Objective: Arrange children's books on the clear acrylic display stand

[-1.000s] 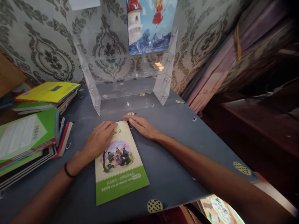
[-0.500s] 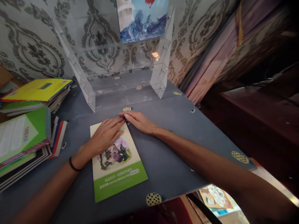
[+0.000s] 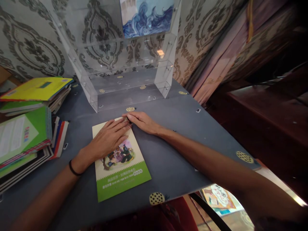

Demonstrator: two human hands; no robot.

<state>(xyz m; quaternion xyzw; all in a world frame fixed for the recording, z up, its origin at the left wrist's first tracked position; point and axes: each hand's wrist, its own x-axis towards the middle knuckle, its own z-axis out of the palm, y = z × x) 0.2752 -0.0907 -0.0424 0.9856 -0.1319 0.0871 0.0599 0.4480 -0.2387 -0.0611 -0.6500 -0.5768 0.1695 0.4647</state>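
A thin book (image 3: 124, 185) with a cream and green cover and a picture of several figures lies on the table. My left hand (image 3: 109, 138) rests flat across its upper half, fingers stretched out, covering part of the picture. A dark band circles that wrist. At the book's top right corner, my right hand (image 3: 141, 122) has thumb and index finger close together on the corner. The fingers of both hands nearly meet there, so the exact grip is partly hidden.
Stacked books (image 3: 26, 134) stand on the left, a yellow one (image 3: 36, 89) on top at the back. Behind is a clear acrylic rack (image 3: 89, 93) holding a blue wave-picture book (image 3: 148, 19). The grey table's (image 3: 183, 154) front edge runs below; a book (image 3: 218, 197) lies lower right.
The view has shifted slightly, so everything sits a little higher. My right thumb and fingers have worked closer onto the book's top right corner; my left hand stays flat on the cover.
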